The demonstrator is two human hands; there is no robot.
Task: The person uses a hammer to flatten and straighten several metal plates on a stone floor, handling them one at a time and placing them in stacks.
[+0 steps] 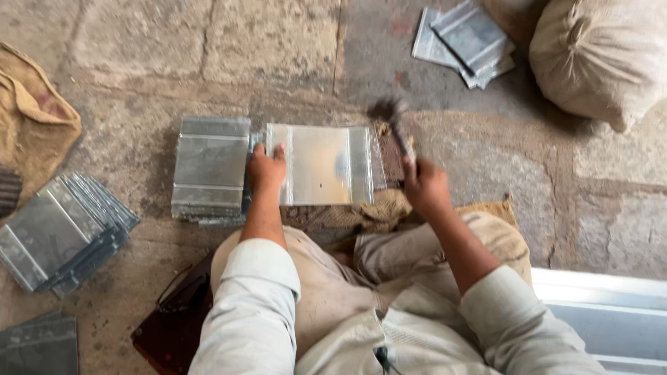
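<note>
My left hand point(267, 169) presses down on the left edge of a shiny rectangular metal sheet point(323, 165) that lies flat in front of my knees. My right hand point(425, 186) grips the handle of a hammer point(396, 125), whose blurred head hovers above the sheet's upper right corner. A stack of similar folded metal sheets point(210, 169) sits just left of my left hand.
Fanned metal sheets point(59, 232) lie at the left, more sheets point(467, 40) at the top right. A burlap sack point(603, 57) sits at the top right, brown cloth point(31, 118) at the left. A large metal panel point(611, 316) lies at the lower right on the stone floor.
</note>
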